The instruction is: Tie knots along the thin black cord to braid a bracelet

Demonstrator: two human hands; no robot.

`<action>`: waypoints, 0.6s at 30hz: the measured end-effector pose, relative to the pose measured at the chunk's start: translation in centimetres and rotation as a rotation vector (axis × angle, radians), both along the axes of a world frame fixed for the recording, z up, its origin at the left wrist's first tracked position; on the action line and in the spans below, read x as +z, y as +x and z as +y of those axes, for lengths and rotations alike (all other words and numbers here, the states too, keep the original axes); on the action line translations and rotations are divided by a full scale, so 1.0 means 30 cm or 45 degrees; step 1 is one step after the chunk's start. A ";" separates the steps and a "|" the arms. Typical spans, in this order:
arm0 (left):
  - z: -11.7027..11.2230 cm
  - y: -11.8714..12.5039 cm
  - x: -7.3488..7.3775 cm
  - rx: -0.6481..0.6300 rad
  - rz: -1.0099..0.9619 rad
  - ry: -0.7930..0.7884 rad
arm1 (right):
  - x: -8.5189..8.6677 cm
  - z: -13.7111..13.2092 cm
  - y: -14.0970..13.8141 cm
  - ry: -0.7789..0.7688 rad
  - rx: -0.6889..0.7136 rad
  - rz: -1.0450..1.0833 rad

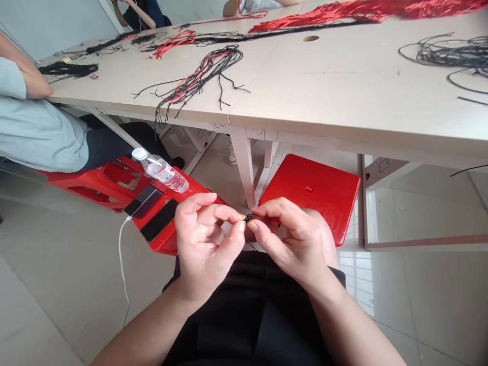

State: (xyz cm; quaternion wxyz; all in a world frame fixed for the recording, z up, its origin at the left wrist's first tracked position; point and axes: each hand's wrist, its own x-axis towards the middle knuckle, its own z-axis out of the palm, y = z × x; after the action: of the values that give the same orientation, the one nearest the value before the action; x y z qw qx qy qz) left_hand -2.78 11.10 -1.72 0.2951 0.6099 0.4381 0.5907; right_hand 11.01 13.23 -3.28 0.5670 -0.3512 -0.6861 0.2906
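Observation:
My left hand (pixel 204 244) and my right hand (pixel 293 239) meet over my lap, above black trousers (pixel 244 315). Both pinch a tiny black knot or bead (pixel 249 217) between thumb and forefinger tips. A thin dark cord end trails just below it, mostly hidden by my fingers. The other fingers of both hands curl loosely.
A long pale table (pixel 324 96) stands ahead with bundles of red and black cords (pixel 202 76), red cords (pixel 362 12) at the back, black cords (pixel 453 56) right. Red stools (pixel 312 193) below; one holds a water bottle (pixel 162 170) and two phones (pixel 150 211). A seated person (pixel 34 122) at left.

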 end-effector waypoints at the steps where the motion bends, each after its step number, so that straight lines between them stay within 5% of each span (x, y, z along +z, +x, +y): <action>1: -0.001 -0.001 -0.001 -0.010 0.018 0.033 | 0.001 0.000 -0.002 0.014 0.002 -0.035; 12: 0.003 0.000 -0.022 -0.007 0.086 0.141 | -0.005 -0.002 -0.002 -0.355 0.191 0.250; 18: 0.003 -0.011 -0.005 -0.003 -0.025 -0.045 | 0.005 0.008 0.016 -0.455 0.279 0.136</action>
State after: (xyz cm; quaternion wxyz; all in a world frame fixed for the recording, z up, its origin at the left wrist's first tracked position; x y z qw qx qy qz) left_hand -3.10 11.20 -1.88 0.3108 0.5992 0.4449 0.5885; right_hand 11.48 13.46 -3.12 0.4962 -0.3535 -0.6268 0.4858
